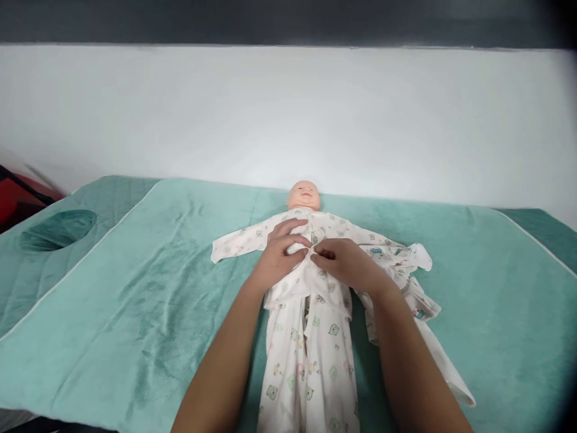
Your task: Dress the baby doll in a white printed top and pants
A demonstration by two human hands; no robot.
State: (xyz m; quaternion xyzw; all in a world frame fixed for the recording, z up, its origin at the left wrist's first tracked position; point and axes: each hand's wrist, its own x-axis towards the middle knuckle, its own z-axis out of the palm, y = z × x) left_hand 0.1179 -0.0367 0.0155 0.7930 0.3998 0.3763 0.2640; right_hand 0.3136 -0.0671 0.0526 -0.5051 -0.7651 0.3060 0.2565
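Observation:
On its back lies a baby doll (pixel 305 195), its head toward the wall. It wears a white long-sleeved baby shirt (pixel 288 288) and matching trousers (pixel 332 361), both printed with small green and brown animal faces. My left hand (pixel 283 251) rests on the chest, thumb and index finger pinched on the shirt's front edge, the other fingers spread on the cloth. From the other side my right hand (pixel 340 258) pinches the same front edge, with its fingers curled. The two pinches nearly meet at mid-chest. Any fastener between the fingertips is too small to make out.
Beside the doll, to the right, lies a crumpled heap of white printed baby clothes (pixel 417 294), partly behind my right forearm. A green plush cover (pixel 148 288) is spread over a padded bed with an oval hole (pixel 58 230) at the left. A white wall (pixel 288 114) stands behind.

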